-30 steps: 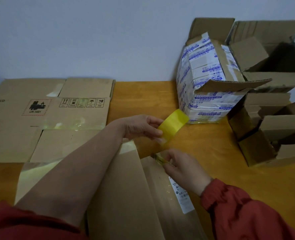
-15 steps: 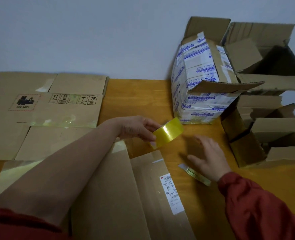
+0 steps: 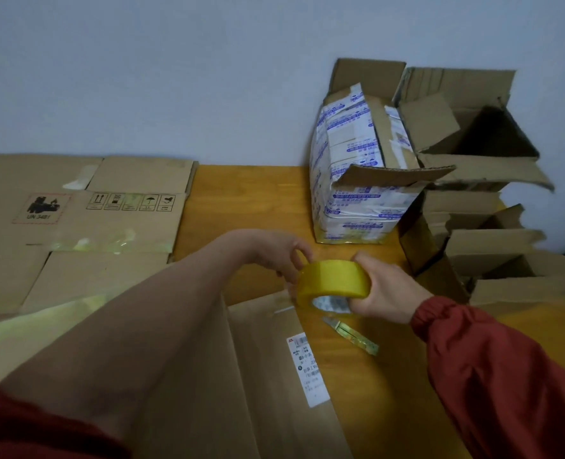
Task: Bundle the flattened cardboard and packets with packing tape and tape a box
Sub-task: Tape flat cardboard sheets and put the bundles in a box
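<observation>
I am watching both hands holding the roll (image 3: 334, 281) of packing tape in the air over the middle of the table (image 3: 248, 193). It is hanging just past the far end of the cardboard (image 3: 258, 376), which is lying along the front edge under the left forearm. The right hand (image 3: 389, 293) is curling round the roll's right side, with its fingertips tucking under toward the core. The left hand (image 3: 282, 256) is pinching the roll's left rim; whether it is catching the loose tape end, I cannot tell. A cutter (image 3: 350, 336) is lying on the table just below the right hand, touching neither hand. The left sheets (image 3: 109, 226) are covering the back left corner, and the boxes (image 3: 473, 144) are sitting piled at the back right corner.

I am judging the roll to be light and rigid but slick on its outer film, so I am favouring a hold through the core with the thumb braking the face. The cardboard is probably light, stiff along its panels, hinging at the creases and sliding when stacked. I am planning on pressing it flat beside the tape line.
</observation>
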